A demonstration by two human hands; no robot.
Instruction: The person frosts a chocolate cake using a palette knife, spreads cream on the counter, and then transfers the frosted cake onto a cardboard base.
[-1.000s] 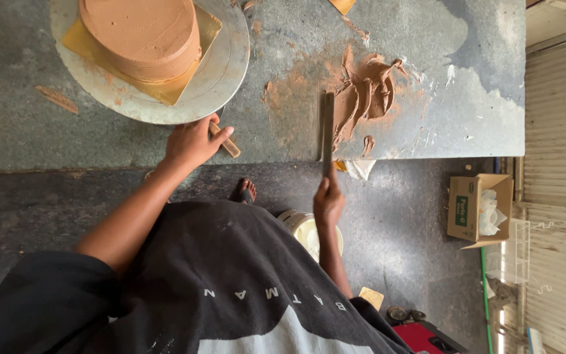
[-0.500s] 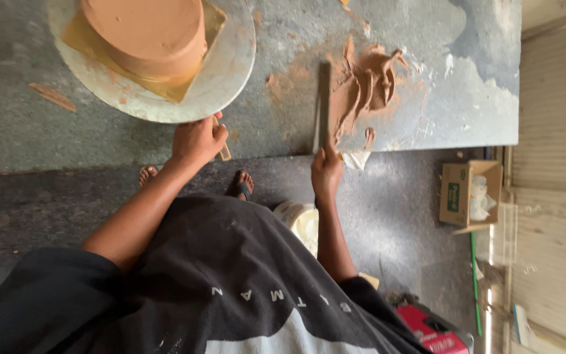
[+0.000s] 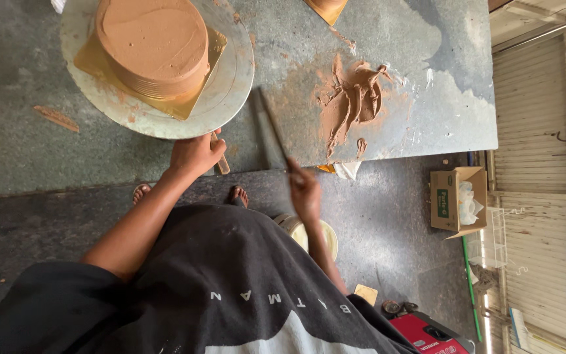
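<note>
The head camera looks straight down at a person standing at a grey table (image 3: 27, 157).

The left hand (image 3: 194, 156) is at the near edge of the table. It is closed around a small wooden handle (image 3: 221, 160) that pokes out beside the fingers. The hand sits right under the rim of a round metal plate (image 3: 230, 78), and it looks like it touches the rim.

On the plate lies a gold board (image 3: 191, 105). On the board stands a round cake (image 3: 153, 46). The cake is covered all over in smooth brown icing. It is at the top left of the view, up from the left hand.

The right hand (image 3: 304, 190) is closed around the end of a long flat blade (image 3: 270, 128). The blade is tilted. It points up and to the left, toward the plate, and its tip is just beside the plate's rim. The blade looks blurred.

To the right of the blade, a smear of brown icing (image 3: 355, 98) is spread on the table.

Below the table edge is a dark floor (image 3: 388, 210). Two bare feet (image 3: 237, 194) show there. A cardboard box (image 3: 456, 196) sits on the floor to the right. A red machine (image 3: 427, 334) is at the bottom.
</note>
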